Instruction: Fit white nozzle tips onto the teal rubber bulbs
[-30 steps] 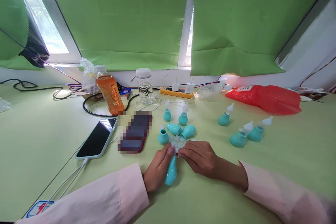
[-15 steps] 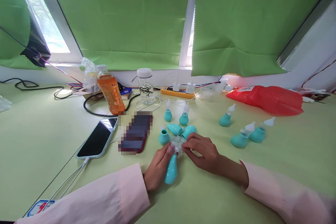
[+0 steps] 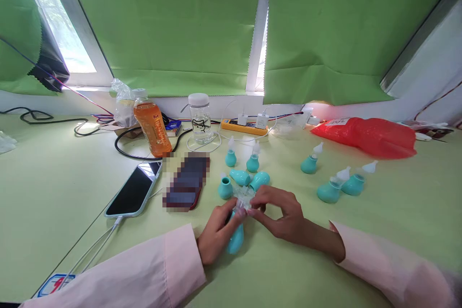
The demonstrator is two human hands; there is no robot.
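My left hand grips a teal rubber bulb lying on the pale green table. My right hand pinches a small clear plastic tip at the bulb's neck, fingers arched over it. Just beyond lie three loose teal bulbs without tips. Farther back stand two assembled bulbs with white tips, and three more assembled bulbs stand to the right.
A phone on a white cable and a second, blurred phone lie left of my hands. Behind are an orange drink bottle, a clear jar, a yellow power strip, black cables and a red plastic bag.
My right hand has lifted and arched its fingers, closing on the clear tip at the bulb's neck. The left hand has rolled slightly over the bulb, covering more of it.
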